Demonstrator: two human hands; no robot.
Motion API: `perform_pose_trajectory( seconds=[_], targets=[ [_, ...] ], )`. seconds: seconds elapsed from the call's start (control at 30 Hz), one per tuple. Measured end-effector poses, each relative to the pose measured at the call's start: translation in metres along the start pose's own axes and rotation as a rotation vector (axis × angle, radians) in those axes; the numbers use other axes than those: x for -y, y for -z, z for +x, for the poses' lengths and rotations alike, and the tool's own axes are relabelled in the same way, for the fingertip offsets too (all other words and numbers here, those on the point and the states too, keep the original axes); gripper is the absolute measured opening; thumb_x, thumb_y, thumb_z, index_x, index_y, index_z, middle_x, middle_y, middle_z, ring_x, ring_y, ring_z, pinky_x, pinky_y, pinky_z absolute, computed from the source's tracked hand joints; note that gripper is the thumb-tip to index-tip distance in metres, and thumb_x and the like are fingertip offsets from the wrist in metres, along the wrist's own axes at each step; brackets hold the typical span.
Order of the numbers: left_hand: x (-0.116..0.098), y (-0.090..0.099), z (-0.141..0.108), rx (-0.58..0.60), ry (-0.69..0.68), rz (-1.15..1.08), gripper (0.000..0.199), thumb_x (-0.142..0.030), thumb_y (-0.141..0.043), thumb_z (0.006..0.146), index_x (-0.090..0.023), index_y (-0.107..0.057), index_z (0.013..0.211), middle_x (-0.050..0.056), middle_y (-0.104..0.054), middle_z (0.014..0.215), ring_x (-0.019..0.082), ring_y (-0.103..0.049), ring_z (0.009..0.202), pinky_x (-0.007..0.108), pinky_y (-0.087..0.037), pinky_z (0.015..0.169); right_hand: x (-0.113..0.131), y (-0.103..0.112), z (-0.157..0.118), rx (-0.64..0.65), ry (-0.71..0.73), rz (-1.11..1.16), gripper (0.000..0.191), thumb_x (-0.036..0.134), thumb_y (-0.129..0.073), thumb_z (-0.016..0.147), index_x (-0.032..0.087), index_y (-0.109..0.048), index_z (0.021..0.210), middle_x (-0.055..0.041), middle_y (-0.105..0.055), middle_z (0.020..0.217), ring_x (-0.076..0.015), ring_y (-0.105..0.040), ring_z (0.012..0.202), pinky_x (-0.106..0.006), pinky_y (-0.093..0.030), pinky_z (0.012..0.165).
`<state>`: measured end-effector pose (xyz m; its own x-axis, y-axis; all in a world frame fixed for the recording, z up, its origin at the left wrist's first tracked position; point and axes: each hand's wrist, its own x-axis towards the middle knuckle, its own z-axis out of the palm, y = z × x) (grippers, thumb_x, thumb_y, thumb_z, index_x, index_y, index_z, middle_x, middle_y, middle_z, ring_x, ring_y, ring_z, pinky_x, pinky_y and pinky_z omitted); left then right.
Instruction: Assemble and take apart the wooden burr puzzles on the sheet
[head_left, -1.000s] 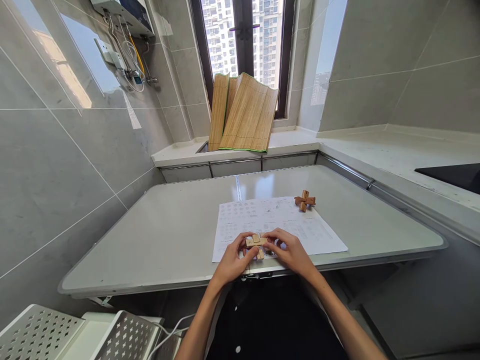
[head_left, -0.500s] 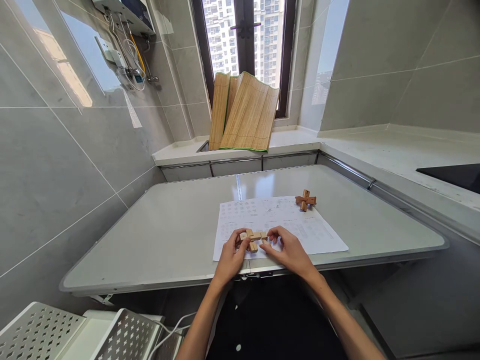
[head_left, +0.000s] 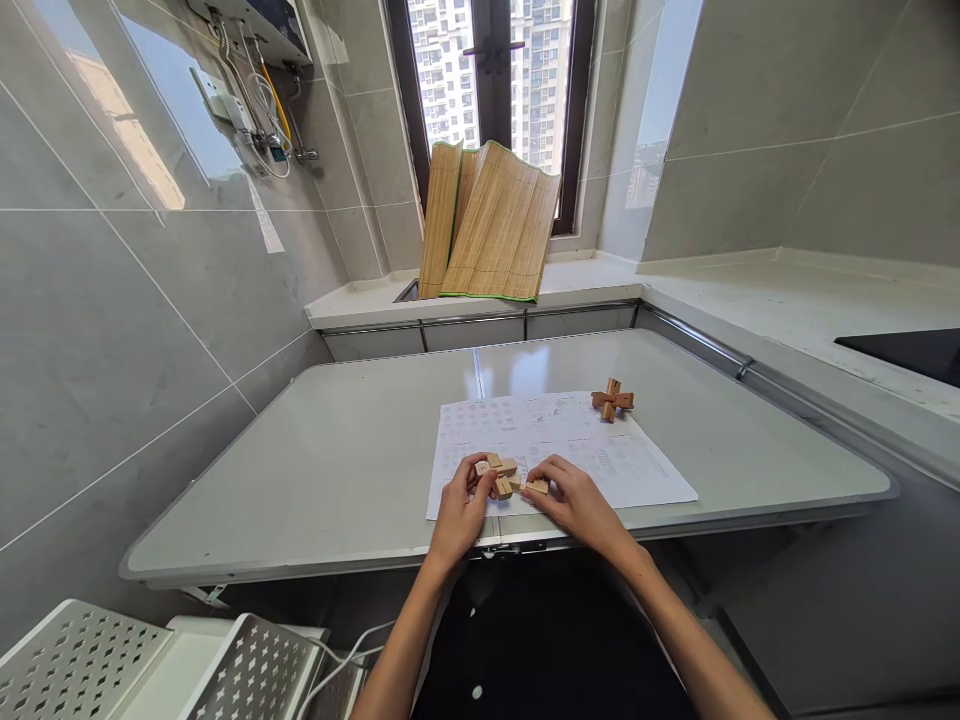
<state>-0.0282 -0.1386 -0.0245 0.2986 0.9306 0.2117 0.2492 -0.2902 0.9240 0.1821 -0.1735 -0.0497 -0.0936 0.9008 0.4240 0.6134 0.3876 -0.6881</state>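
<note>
The widest thing is the pale surface (head_left: 300,470), which spreads under the sheet of paper and out past it on both sides. Beyond the sheet, in the far wall, is a dark-framed window (head_left: 491,90). Between the window and the sheet, a folded bamboo mat (head_left: 495,225) with green edging leans upright on the white ledge (head_left: 585,277). The sheet (head_left: 570,435) itself lies flat at the near edge of the surface, printed with small, faint figures too fine to read.

Over the near left part of the sheet are the two hands. The left hand (head_left: 459,505) grips a cluster of interlocked pale wooden blocks (head_left: 501,475) between thumb and fingers, above the sheet's near left area. The right hand (head_left: 570,497), over the sheet's near middle, pinches a loose pale block (head_left: 538,487) just beside the cluster; whether the two touch is hard to tell. At the sheet's far right corner rests a darker brown wooden cross (head_left: 612,400) of interlocked pieces.
</note>
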Motion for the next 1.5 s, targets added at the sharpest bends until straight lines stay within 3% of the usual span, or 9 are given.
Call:
perform_pose_trajectory(
  seconds=[0.27, 0.63, 0.8, 1.1, 1.37, 1.5],
  targets=[
    [0.0, -0.001, 0.0, -0.009, -0.016, 0.035, 0.041, -0.052, -0.052, 0.098, -0.021, -0.059, 0.123, -0.001, -0.064, 0.08, 0.019, -0.064, 0.079, 0.03, -0.05, 0.083, 0.003, 0.001, -0.001, 0.011, 0.011, 0.104, 0.024, 0.046, -0.059, 0.099, 0.026, -0.071, 0.103, -0.0045, -0.075, 0.097, -0.0208, -0.065, 0.076, -0.034, -0.052, 0.072],
    [-0.001, -0.001, 0.0, 0.021, -0.02, 0.167, 0.042, -0.05, -0.053, 0.097, -0.02, -0.061, 0.125, 0.003, -0.069, 0.089, 0.019, -0.062, 0.08, 0.03, -0.047, 0.08, 0.0, 0.006, -0.002, 0.022, -0.032, 0.385, 0.03, 0.04, -0.06, 0.098, 0.025, -0.065, 0.124, -0.0064, -0.074, 0.114, -0.0234, -0.072, 0.102, -0.04, -0.058, 0.093],
    [-0.004, 0.0, -0.001, 0.045, -0.02, 0.166, 0.042, -0.05, -0.054, 0.097, -0.021, -0.061, 0.126, 0.002, -0.069, 0.087, 0.019, -0.063, 0.08, 0.029, -0.047, 0.08, 0.004, 0.009, -0.002, -0.01, 0.028, 0.284, 0.027, 0.04, -0.062, 0.097, 0.026, -0.072, 0.117, -0.0074, -0.073, 0.108, -0.0232, -0.07, 0.093, -0.039, -0.058, 0.086],
    [-0.007, -0.001, -0.002, 0.076, -0.045, 0.119, 0.041, -0.049, -0.058, 0.095, -0.022, -0.064, 0.125, 0.005, -0.073, 0.102, 0.021, -0.066, 0.09, 0.033, -0.05, 0.088, 0.002, 0.004, -0.004, -0.009, -0.069, 0.291, 0.026, 0.038, -0.065, 0.093, 0.025, -0.07, 0.115, -0.0051, -0.078, 0.098, -0.0227, -0.073, 0.085, -0.035, -0.059, 0.075],
    [-0.012, -0.001, -0.003, 0.1, -0.041, 0.138, 0.04, -0.048, -0.059, 0.094, -0.021, -0.066, 0.122, 0.002, -0.069, 0.085, 0.019, -0.063, 0.081, 0.03, -0.048, 0.081, 0.003, 0.004, -0.005, -0.019, -0.059, 0.243, 0.026, 0.041, -0.065, 0.093, 0.025, -0.071, 0.113, -0.0042, -0.077, 0.093, -0.0213, -0.071, 0.079, -0.033, -0.057, 0.069],
    [-0.012, -0.001, -0.004, 0.099, -0.035, 0.153, 0.041, -0.051, -0.058, 0.094, -0.021, -0.068, 0.121, 0.002, -0.07, 0.086, 0.019, -0.062, 0.079, 0.03, -0.048, 0.079, 0.004, 0.005, -0.005, -0.012, -0.067, 0.267, 0.028, 0.043, -0.064, 0.094, 0.025, -0.071, 0.114, -0.0049, -0.078, 0.094, -0.0221, -0.072, 0.08, -0.033, -0.058, 0.068]
  ],
)
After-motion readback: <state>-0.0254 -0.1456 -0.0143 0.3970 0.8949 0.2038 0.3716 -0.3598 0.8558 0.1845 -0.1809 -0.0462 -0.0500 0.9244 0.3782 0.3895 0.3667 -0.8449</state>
